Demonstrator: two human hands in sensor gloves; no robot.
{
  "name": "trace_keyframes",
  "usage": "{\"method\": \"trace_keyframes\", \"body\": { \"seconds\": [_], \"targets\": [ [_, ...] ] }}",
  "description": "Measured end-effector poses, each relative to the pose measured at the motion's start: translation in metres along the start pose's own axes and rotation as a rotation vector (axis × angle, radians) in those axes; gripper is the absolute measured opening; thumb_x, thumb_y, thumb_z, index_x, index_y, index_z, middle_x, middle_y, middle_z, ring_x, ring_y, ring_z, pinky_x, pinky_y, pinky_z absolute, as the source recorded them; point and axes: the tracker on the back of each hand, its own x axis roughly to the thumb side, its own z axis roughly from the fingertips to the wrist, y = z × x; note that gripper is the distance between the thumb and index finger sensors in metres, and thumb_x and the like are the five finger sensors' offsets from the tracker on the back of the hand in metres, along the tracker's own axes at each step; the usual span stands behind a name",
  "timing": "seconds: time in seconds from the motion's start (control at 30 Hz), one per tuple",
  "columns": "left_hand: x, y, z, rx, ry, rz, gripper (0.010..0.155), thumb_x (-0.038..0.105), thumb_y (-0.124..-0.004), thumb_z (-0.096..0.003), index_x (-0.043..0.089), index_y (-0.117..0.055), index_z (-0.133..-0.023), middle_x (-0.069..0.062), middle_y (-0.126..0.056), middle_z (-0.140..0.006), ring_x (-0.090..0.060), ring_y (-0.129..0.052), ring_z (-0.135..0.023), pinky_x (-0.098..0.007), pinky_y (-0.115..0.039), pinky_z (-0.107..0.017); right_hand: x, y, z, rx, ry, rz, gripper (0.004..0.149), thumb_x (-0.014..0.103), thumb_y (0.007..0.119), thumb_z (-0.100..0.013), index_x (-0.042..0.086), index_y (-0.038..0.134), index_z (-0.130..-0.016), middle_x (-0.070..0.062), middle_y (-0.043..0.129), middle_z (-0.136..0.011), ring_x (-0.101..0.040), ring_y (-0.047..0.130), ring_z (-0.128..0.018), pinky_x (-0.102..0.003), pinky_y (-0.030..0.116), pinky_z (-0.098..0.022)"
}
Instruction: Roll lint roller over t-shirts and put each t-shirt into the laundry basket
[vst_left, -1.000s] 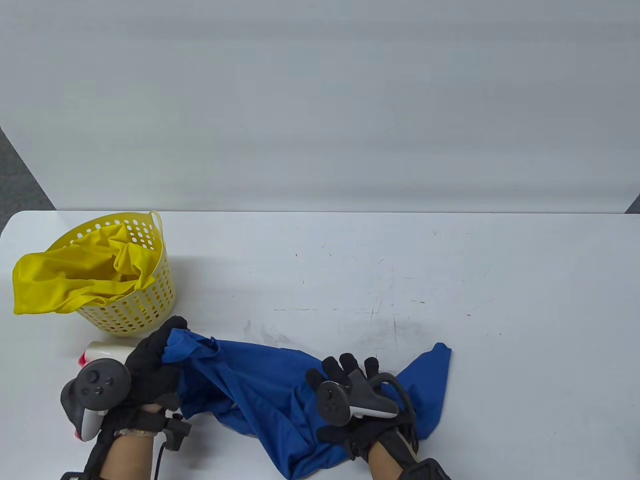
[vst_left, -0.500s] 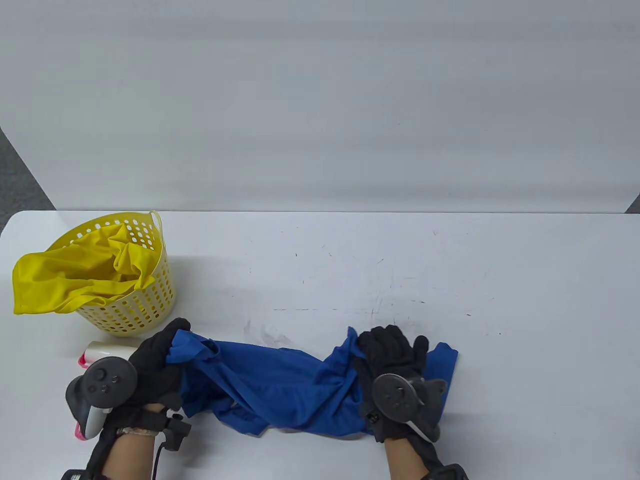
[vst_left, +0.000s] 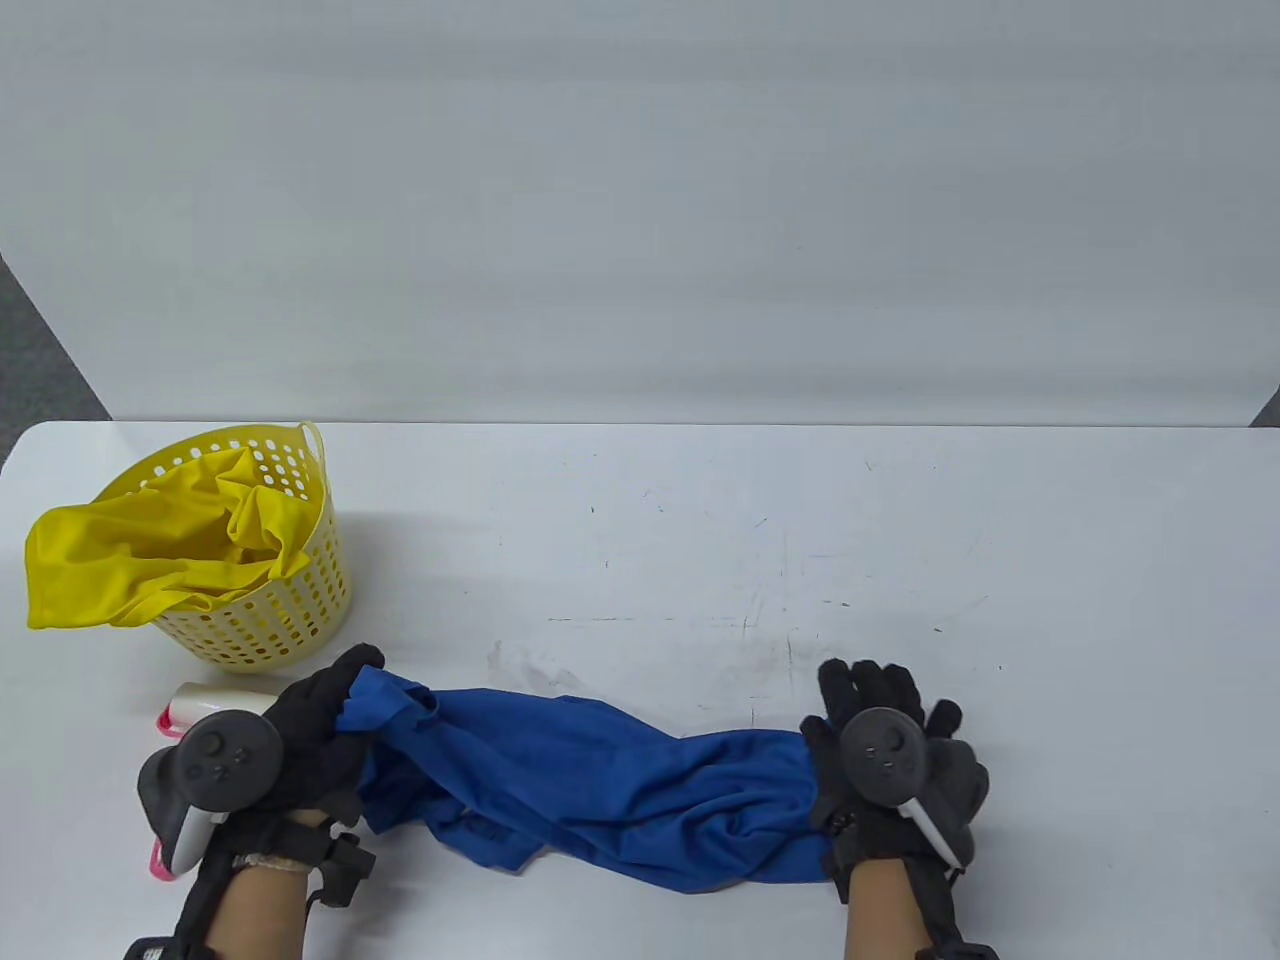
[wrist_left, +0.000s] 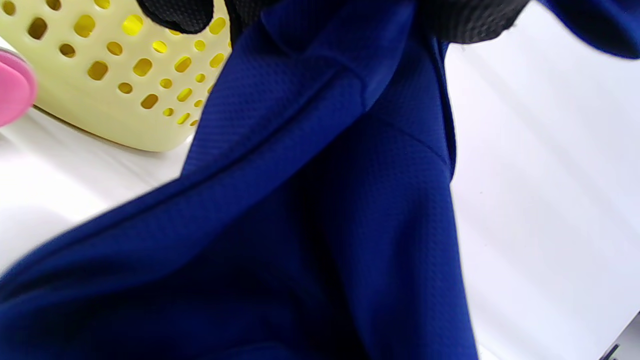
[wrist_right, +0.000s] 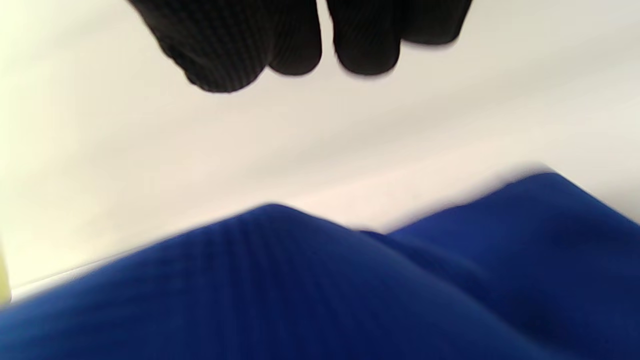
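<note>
A blue t-shirt (vst_left: 600, 775) lies stretched in a rumpled band along the table's front edge. My left hand (vst_left: 335, 700) grips its bunched left end; in the left wrist view the blue t-shirt (wrist_left: 320, 200) hangs from the black fingers (wrist_left: 175, 12). My right hand (vst_left: 880, 705) lies flat, fingers straight and spread, on the shirt's right end, which is hidden under the palm. The lint roller (vst_left: 205, 702), with a white roll and pink handle, lies under my left wrist. A yellow laundry basket (vst_left: 285, 610) at the left holds a yellow t-shirt (vst_left: 130, 565) that spills over its rim.
The white table (vst_left: 750, 550) has scuff marks in its middle. The basket (wrist_left: 110, 95) stands just beyond my left hand. A grey wall runs behind the table's far edge.
My right hand has slid rightward along the blue t-shirt from its middle to its right end, pulling the fabric out longer and flatter. My left hand has kept its grip in place.
</note>
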Motion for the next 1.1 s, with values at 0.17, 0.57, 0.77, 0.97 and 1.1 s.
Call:
{"method": "trace_keyframes", "body": {
  "seconds": [0.17,0.57,0.77,0.97,1.1],
  "targets": [
    [-0.001,0.002,0.001,0.013,-0.009,0.029,0.055,0.055,-0.066,-0.0543,0.032,-0.061,-0.105,-0.001,-0.081,-0.102,-0.036,-0.077,-0.100,-0.066,-0.054,-0.075,0.021,0.049,-0.012,0.502,0.049,0.268,0.083,0.056,0.072,-0.043,0.018,0.034,-0.106,-0.026,0.036,-0.112,-0.057,0.027,-0.098,-0.080,0.016,-0.056],
    [-0.006,0.011,0.003,0.054,-0.007,0.109,0.058,0.057,-0.063,-0.0530,0.032,-0.061,-0.105,-0.002,-0.080,-0.102,-0.036,-0.076,-0.100,-0.065,-0.054,-0.075,0.004,0.025,-0.003,0.115,0.049,0.002,0.041,0.037,0.073,-0.044,0.018,0.084,-0.079,-0.015,0.087,-0.089,-0.046,0.070,-0.090,-0.077,0.038,-0.059],
    [-0.013,0.016,0.005,0.099,0.007,0.238,0.057,0.056,-0.064,-0.0536,0.031,-0.061,-0.105,-0.002,-0.081,-0.101,-0.036,-0.079,-0.096,-0.061,-0.059,-0.072,-0.005,-0.036,0.005,-0.055,-0.076,-0.419,0.039,0.028,0.078,-0.044,0.013,0.074,-0.080,-0.014,0.088,-0.079,-0.041,0.086,-0.078,-0.067,0.056,-0.060],
    [-0.012,0.011,0.002,0.025,0.021,0.125,0.057,0.055,-0.066,-0.0544,0.030,-0.060,-0.105,-0.003,-0.081,-0.101,-0.036,-0.079,-0.096,-0.061,-0.061,-0.071,0.015,-0.033,0.006,0.099,-0.142,-0.228,0.032,0.027,0.083,-0.042,0.021,0.074,-0.071,-0.009,0.087,-0.059,-0.029,0.092,-0.045,-0.059,0.072,-0.049],
    [-0.006,0.007,-0.002,-0.092,-0.128,0.006,0.055,0.052,-0.069,-0.0546,0.032,-0.060,-0.106,-0.001,-0.081,-0.102,-0.034,-0.080,-0.098,-0.061,-0.060,-0.072,0.009,-0.040,0.008,-0.068,-0.016,-0.085,0.030,0.035,0.084,-0.043,0.020,0.078,-0.068,-0.006,0.090,-0.042,-0.019,0.093,-0.021,-0.048,0.082,-0.034]
  ]
}}
